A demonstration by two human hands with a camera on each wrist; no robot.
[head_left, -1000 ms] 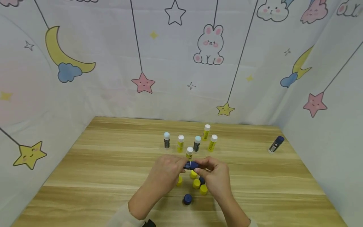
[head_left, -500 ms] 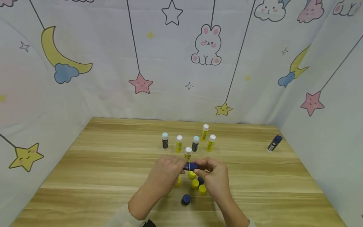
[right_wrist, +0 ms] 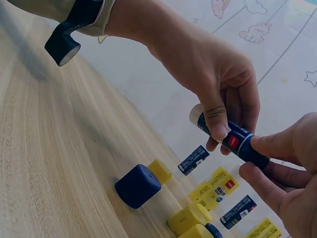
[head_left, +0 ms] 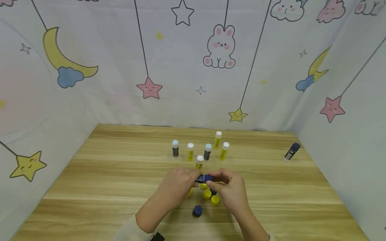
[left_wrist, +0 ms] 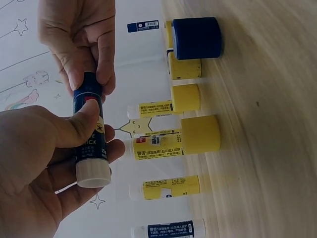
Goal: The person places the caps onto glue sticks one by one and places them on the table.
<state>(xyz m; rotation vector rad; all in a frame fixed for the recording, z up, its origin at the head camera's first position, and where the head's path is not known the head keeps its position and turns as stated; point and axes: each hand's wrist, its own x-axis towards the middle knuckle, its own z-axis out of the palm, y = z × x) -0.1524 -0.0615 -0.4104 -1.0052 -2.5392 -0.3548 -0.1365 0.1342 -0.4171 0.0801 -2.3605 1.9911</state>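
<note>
Between both hands lies a dark blue glue stick, held level above the table with its cap on. My left hand grips the body, thumb over the label; the white base shows past its fingers in the left wrist view. My right hand pinches the blue cap between thumb and fingertips. Below the hands are several loose yellow caps and a dark blue cap; another blue one is partly hidden by the right hand.
Beyond the hands stand several uncapped glue sticks, yellow ones and dark-labelled ones. A capped blue glue stick stands near the table's right edge. Printed cloth encloses the back and sides of the wooden table.
Both hands and the glue stick have come slightly nearer to me, with the same grips. The head view has shifted a little. The things on the table have not moved.
</note>
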